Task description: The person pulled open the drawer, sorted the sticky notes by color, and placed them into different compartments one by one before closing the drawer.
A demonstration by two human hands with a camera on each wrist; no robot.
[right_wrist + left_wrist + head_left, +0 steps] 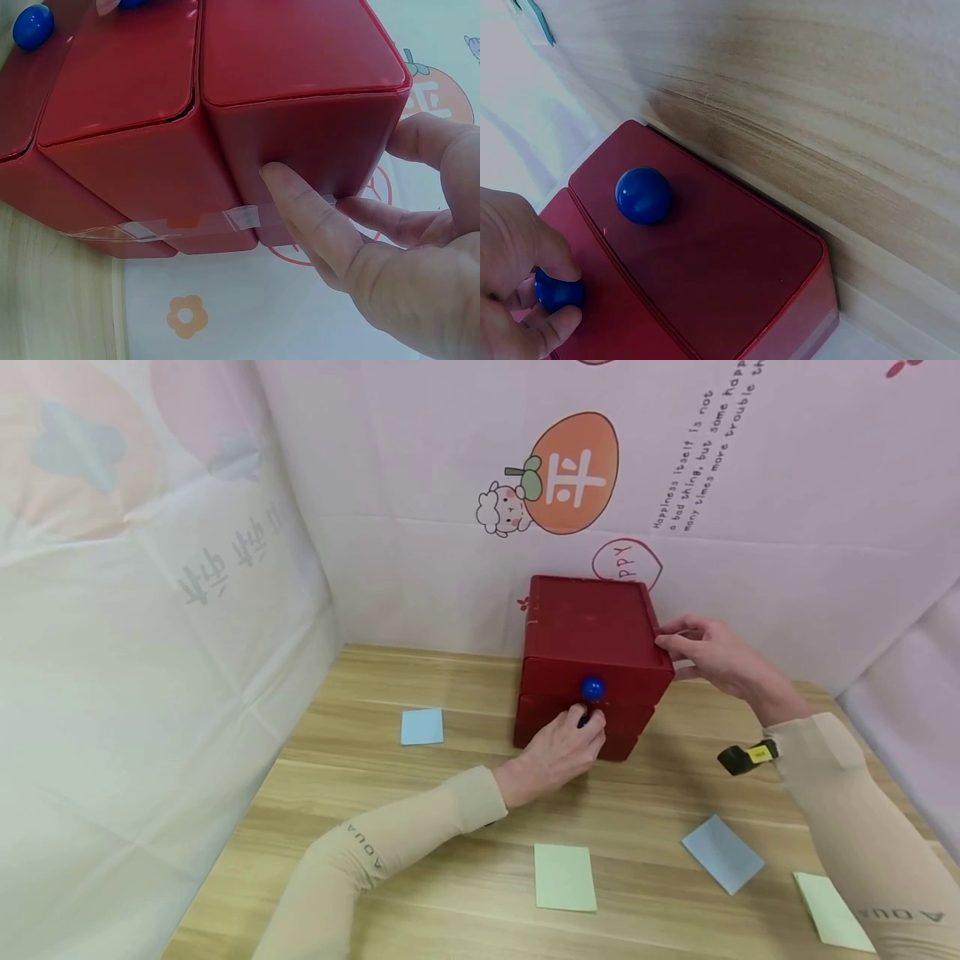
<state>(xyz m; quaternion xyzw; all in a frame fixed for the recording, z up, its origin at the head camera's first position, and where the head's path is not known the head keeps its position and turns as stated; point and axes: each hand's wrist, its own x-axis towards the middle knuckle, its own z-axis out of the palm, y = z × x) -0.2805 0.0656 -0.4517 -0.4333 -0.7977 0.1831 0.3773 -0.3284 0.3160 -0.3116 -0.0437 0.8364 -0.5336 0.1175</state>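
A red drawer unit (pixel 592 618) stands against the back cloth, its stacked boxes taped together along the side in the right wrist view. My left hand (pixel 558 747) pinches a blue knob (pixel 559 291) on the middle drawer between thumb and fingers. Just above that hand, the top drawer's round blue knob (pixel 592 688) shows in the head view. Another blue knob (pixel 643 195) sits on the bottom drawer, nearest the table. At the unit's upper right side, my right hand (pixel 405 247) rests its extended fingers against the top box. The drawers look closed.
A blue paper square (pixel 422 727) lies left of the unit. Nearer the front are a green paper (pixel 565 877), a blue paper (pixel 723 854) and another green paper (pixel 832 910), partly under the right sleeve. Printed cloth (pixel 420 460) walls the wooden table (pixel 450 893).
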